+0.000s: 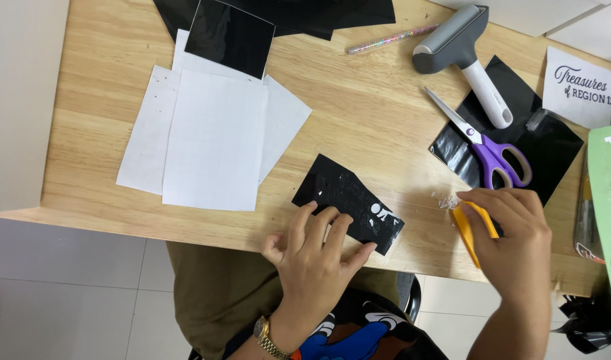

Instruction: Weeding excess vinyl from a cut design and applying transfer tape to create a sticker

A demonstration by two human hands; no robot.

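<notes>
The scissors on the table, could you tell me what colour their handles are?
Purple with grey inner grips, on the scissors, seen in the head view.

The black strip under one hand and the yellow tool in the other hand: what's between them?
In the head view, only bare wooden table lies between the black strip and the yellow tool. Small white scraps sit just above the tool.

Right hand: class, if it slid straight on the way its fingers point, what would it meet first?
Probably the small white scraps just past the right hand and its yellow tool, then bare table.
</notes>
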